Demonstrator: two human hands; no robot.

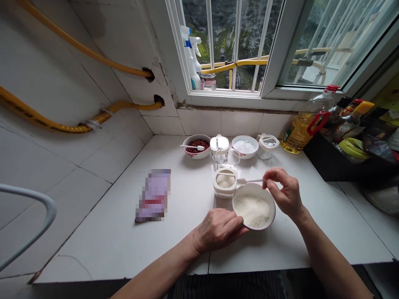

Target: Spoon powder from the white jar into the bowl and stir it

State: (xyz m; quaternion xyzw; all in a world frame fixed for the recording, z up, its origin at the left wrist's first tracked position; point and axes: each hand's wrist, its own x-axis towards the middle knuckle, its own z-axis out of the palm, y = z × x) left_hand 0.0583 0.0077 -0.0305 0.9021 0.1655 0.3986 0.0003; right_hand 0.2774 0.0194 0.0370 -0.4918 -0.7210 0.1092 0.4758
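Observation:
My left hand [220, 227] grips the near left rim of a bowl [272, 214] that holds a pale, fine-grained white substance [252, 207]. Pinched in my right hand [284, 192] is a small white spoon [245, 181], its head pointing left above the bowl's far rim. The spoon's head is close to the right side of a white seasoning jar [225, 192]. That jar's clear lid [229, 157] stands raised, and similar pale grains show inside it. Whether the spoon carries anything is too small to tell.
Behind stand a bowl of dark red pieces [197, 146] with a white spoon across it, a closed jar [219, 144], a bowl of white crystals [245, 147] and another jar [267, 145]. An oil bottle [297, 128] and a black condiment box [324, 160] stand right. A blurred purple packet [154, 195] lies left.

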